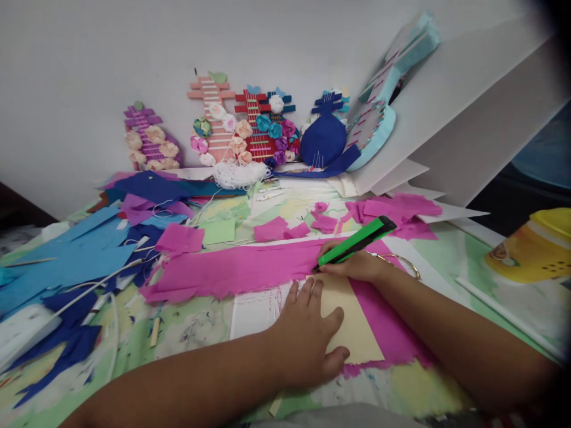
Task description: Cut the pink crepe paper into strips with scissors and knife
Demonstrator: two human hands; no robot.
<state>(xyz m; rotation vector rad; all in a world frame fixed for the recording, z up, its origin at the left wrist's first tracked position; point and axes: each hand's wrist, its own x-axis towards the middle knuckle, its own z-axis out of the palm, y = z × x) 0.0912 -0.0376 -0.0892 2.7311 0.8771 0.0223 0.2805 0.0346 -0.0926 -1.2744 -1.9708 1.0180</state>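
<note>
My left hand lies with fingers spread, pressing on a pale yellow piece of card. That card rests over a magenta crepe paper sheet and beside a white sheet. At the card's upper edge, my right hand grips a green and black marker, its tip down near the card's top left corner. A gold bangle is around the right wrist.
Paper-covered model instruments lean along the wall. Blue paper and a white power strip lie left. Magenta scraps and white string lie behind. At right stand a yellow tub and folded white card.
</note>
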